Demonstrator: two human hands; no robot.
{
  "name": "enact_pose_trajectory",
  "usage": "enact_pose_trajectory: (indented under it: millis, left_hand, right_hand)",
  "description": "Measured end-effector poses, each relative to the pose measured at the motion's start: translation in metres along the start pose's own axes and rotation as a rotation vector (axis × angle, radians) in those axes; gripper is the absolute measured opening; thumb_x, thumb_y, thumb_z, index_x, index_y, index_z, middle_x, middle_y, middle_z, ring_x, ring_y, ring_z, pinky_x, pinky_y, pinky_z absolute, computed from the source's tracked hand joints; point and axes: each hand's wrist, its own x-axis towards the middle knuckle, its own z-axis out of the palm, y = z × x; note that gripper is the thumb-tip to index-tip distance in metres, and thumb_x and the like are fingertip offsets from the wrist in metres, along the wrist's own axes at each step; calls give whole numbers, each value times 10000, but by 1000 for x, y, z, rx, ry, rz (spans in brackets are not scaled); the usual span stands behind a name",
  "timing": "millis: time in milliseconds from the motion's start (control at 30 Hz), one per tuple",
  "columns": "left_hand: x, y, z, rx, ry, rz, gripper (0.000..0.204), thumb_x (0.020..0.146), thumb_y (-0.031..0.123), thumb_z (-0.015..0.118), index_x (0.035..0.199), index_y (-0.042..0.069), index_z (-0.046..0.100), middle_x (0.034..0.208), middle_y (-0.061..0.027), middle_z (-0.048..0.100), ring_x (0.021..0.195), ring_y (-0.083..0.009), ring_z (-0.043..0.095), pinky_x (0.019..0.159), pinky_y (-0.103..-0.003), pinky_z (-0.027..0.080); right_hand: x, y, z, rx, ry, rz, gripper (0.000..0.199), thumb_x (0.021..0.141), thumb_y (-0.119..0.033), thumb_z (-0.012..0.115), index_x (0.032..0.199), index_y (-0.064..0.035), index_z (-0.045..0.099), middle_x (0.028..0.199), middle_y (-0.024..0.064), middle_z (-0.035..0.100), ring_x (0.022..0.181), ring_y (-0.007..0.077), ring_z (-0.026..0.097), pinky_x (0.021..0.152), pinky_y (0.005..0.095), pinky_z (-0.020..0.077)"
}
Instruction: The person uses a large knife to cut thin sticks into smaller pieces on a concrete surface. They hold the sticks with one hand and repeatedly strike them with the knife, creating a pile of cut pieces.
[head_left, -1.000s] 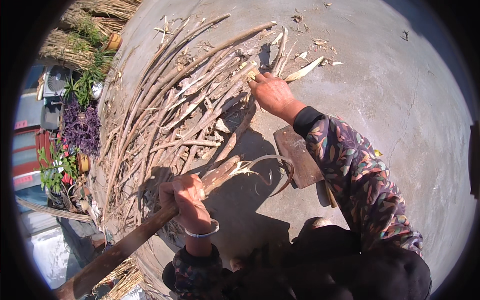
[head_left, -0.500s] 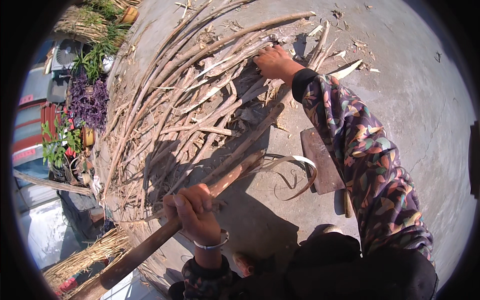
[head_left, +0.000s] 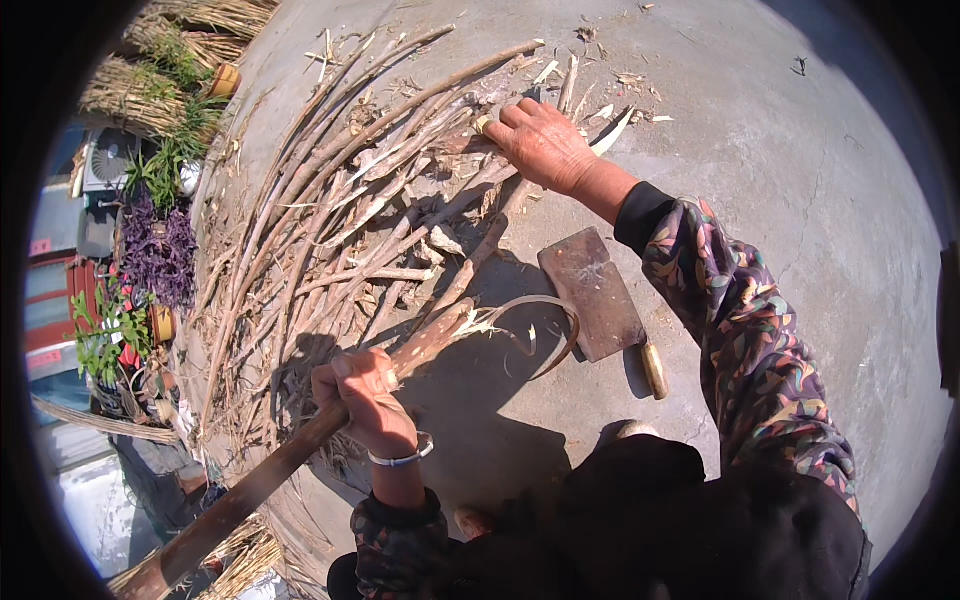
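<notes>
My left hand (head_left: 368,400) is closed round a thick wooden pole (head_left: 250,485), which slants from the lower left up toward the middle. Its upper end is pale and splintered, and a thin curling strip of bark or wood (head_left: 572,335) hangs off it. Farther off, my right hand (head_left: 540,145) has its fingers curled over the right side of a branch pile (head_left: 330,210). A rounded, yellowish end shows at its fingertips; the rest of that thing is hidden. A broad, rusty cleaver (head_left: 595,295) with a wooden handle (head_left: 655,372) lies flat on the concrete between my arms.
Wood chips (head_left: 630,80) are scattered on the concrete floor (head_left: 760,160) beyond my right hand. Along the left stand straw bundles (head_left: 130,95), a purple-leaved plant (head_left: 158,250), potted greenery (head_left: 105,335) and a fan unit (head_left: 110,158).
My right hand has lifted slightly off the pile with something yellowish at its fingertips. The view has shifted, bringing the whole cleaver into sight. My left hand keeps its grip on the pole.
</notes>
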Motion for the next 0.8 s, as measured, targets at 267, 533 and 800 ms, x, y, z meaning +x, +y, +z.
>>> enact_pose_trajectory:
  millis: [267,533,800]
  left_hand:
    - [-7,9,18,2,-133,20,329,1023,208,531,766,81,370,592,-5,364,577,-121,390,586,-268,361]
    - [-7,76,61,-14,-297,172,385,1038,256,478,712,92,357,610,-6,325,614,-144,379,745,-376,423]
    - [-54,78,112,-157,-601,113,317,1061,273,411,811,84,363,593,-19,354,532,-127,360,598,-333,365]
  right_hand:
    - [-221,-30,-86,-192,-252,478,226,835,-159,600,1061,-166,609,978,64,571,975,257,565,810,395,456]
    - [-296,-77,-100,-76,-318,580,286,824,-239,631,1101,-169,624,1175,101,589,1155,293,539,951,426,428]
    - [-321,-123,-139,53,-289,750,383,796,-276,703,1130,-116,606,1097,103,601,1079,298,566,901,433,454]
